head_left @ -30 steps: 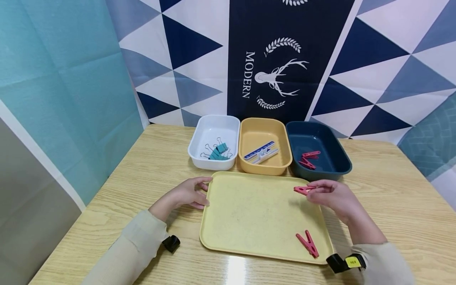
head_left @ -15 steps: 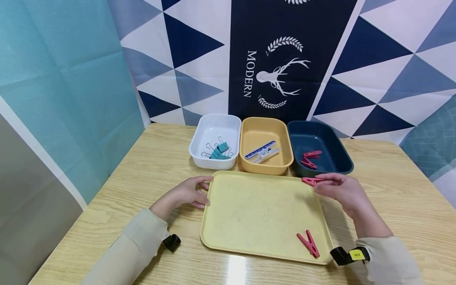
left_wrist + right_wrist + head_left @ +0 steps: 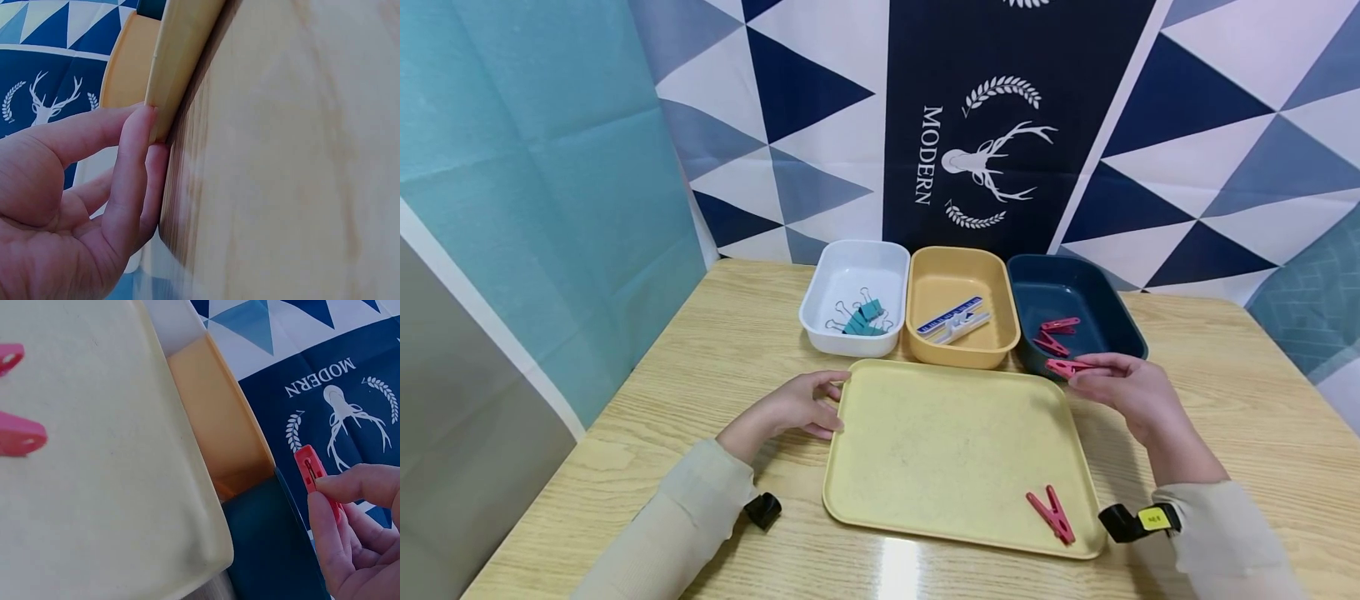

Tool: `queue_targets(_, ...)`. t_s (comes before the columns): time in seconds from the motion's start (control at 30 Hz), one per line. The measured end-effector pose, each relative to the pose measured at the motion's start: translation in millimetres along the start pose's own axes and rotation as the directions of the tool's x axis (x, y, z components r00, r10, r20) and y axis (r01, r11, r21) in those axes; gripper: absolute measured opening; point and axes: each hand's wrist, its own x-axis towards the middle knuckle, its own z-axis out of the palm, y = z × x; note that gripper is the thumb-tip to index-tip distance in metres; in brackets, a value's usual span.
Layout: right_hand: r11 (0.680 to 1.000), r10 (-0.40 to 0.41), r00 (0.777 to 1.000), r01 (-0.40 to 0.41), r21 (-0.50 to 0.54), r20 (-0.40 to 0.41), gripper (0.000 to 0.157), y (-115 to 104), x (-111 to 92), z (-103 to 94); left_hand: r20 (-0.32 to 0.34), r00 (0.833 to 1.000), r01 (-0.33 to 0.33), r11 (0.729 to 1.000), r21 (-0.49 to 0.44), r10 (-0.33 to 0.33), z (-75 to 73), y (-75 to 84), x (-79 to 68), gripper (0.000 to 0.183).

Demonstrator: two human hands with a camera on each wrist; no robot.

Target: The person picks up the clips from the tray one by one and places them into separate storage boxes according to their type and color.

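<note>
My right hand (image 3: 1123,387) pinches a red clothespin (image 3: 1066,368) between thumb and fingertips, at the near edge of the dark teal bin (image 3: 1112,354). In the right wrist view, the metal spring of the held clothespin (image 3: 310,469) shows. Two red clothespins (image 3: 1054,335) lie inside that bin. Another red clothespin (image 3: 1052,515) rests on the yellow tray (image 3: 955,450), near its front right corner. My left hand (image 3: 793,406) is at the tray's left side, with its relaxed thumb and fingertips touching the rim. Seen from the left wrist, the fingertips meet the tray's edge (image 3: 178,56).
Left of the dark bin stand an orange-yellow bin (image 3: 962,356) with a blue-and-white clip (image 3: 955,321) and a white bin (image 3: 853,343) with several teal binder clips (image 3: 863,320). All three stand behind the tray on the wooden table (image 3: 700,367), before a patterned cloth (image 3: 820,125).
My right hand has carried the clothespin from above the tray's far right part, away and slightly right, to the dark bin's near edge. The left hand stays at the tray's rim.
</note>
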Motion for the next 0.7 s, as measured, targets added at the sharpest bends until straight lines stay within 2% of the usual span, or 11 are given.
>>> queue_targets(0.2,1.0,0.005,0.999,-0.004,0.03,-0.04,0.016,-2.7,5.6,-2.6,-0.002,1.0,0.001,1.0,0.0,-0.001,-0.4,-0.3,-0.2,0.078)
queue_targets(0.7,0.979,0.029,0.997,-0.014,0.201,-0.07,0.015,-7.2,14.9,-8.9,-0.002,1.0,-0.004,1.0,0.001,0.004,-0.2,0.4,0.0,0.078)
